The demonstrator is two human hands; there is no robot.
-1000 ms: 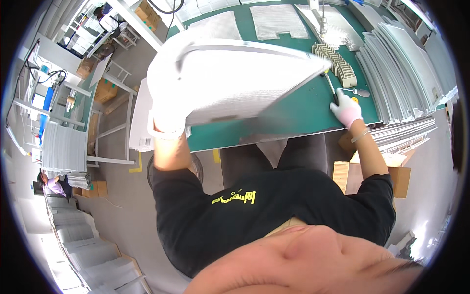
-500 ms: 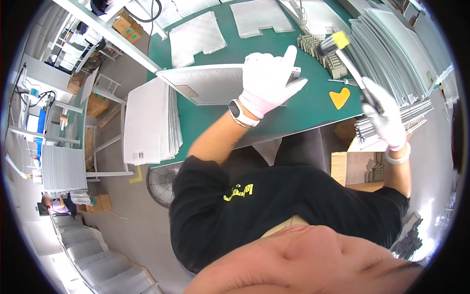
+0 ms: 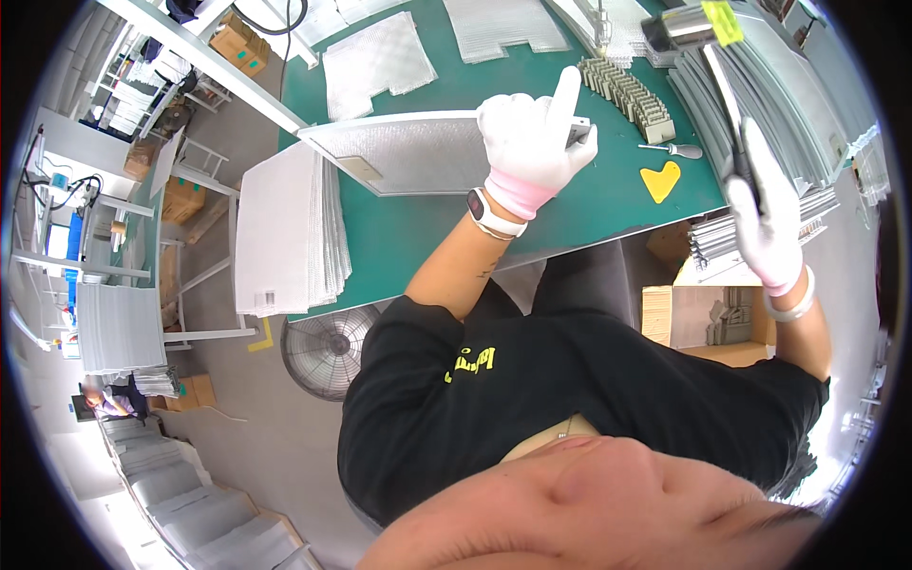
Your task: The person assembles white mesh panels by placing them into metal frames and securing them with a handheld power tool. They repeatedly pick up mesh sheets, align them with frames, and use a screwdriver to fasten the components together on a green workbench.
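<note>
My left hand (image 3: pixel 532 142), in a white glove, is closed on the right end of a thin framed panel (image 3: pixel 418 147) standing on its edge on the green table. Its index finger points away from me, and a small grey piece (image 3: pixel 577 133) shows at the panel's end beside the fingers. At the right, my gloved right hand (image 3: pixel 768 223) grips the dark handle of a mallet (image 3: pixel 684 28). The mallet's metallic head with a yellow face is raised above the table's far right side. Where the fingers meet the panel is partly hidden.
A row of grey plastic corner pieces (image 3: pixel 627 95), a screwdriver (image 3: pixel 679 150) and a yellow heart-shaped scraper (image 3: pixel 660 181) lie on the green table (image 3: pixel 427 237). Stacked panels (image 3: pixel 760 104) stand right; silvery sheets (image 3: pixel 285 228) pile up left. A fan (image 3: pixel 332 347) stands below.
My right hand has swung the mallet up and to the right, away from the corner pieces. My left hand has shifted slightly right.
</note>
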